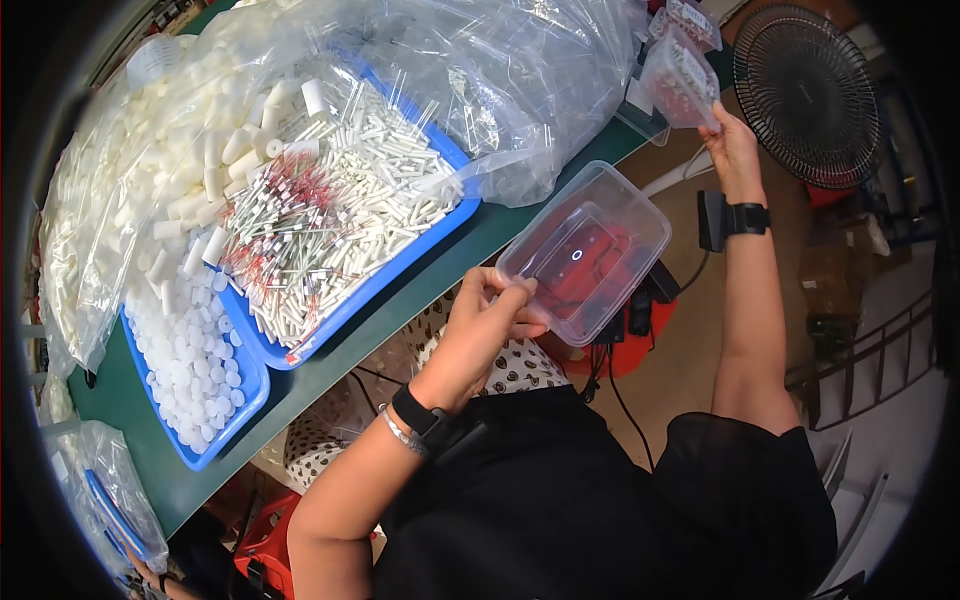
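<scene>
My left hand (485,315) grips the near corner of an empty clear plastic box (590,245), held out past the edge of the green table (330,365). My right hand (732,145) reaches far out and holds a small clear plastic container (680,80) with small parts inside, at the table's far end. Both wrists carry black bands.
A blue tray (400,265) holds many thin white tubes and red-tipped pieces. A second blue tray (225,415) holds small white caps. Clear bags (520,80) of white cylinders cover the table's back. A black fan (805,95) stands at the right. Red equipment with cables sits on the floor below.
</scene>
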A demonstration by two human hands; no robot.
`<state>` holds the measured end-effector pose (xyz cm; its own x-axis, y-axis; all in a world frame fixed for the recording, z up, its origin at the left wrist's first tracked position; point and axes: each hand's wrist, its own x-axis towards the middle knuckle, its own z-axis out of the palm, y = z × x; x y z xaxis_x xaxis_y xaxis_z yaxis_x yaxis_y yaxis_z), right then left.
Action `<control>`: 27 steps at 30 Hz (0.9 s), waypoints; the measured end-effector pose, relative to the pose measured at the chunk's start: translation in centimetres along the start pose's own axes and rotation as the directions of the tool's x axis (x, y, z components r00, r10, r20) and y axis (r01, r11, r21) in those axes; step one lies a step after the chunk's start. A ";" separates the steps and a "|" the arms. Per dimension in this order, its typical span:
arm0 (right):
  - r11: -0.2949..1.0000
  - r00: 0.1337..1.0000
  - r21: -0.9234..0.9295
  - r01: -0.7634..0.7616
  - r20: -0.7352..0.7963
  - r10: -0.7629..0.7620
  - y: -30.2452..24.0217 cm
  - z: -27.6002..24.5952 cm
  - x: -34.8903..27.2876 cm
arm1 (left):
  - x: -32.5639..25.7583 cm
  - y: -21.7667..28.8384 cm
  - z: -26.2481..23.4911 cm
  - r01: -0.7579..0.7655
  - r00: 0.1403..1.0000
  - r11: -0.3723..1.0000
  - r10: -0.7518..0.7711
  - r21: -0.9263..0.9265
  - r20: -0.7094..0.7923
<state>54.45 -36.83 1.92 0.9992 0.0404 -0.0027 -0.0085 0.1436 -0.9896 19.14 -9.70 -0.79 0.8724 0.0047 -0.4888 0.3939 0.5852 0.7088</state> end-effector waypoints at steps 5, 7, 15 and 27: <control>0.990 0.985 0.108 -0.094 0.152 0.077 -4.6 2.9 -7.3 | 1.0 0.4 2.3 -0.118 0.993 0.992 0.118 -0.036 -0.001; 0.996 0.967 0.020 -0.083 0.241 0.075 -5.7 2.3 -10.3 | 1.2 1.3 4.1 -0.163 0.986 0.986 0.163 -0.023 -0.019; 0.986 0.969 -0.126 -0.108 0.207 0.133 -4.4 6.2 -20.4 | 3.1 0.6 6.6 -0.211 0.976 0.969 0.217 -0.127 0.034; 0.986 0.971 -0.063 -0.151 0.177 0.160 -2.7 5.3 -22.2 | 3.7 -1.8 6.7 -0.391 0.912 0.919 0.394 0.046 -0.117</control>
<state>32.07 -32.89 5.38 0.9620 0.2368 -0.1358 -0.1571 0.0734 -0.9849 23.58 -16.16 -0.52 0.9167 0.3295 -0.2261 0.0342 0.4989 0.8660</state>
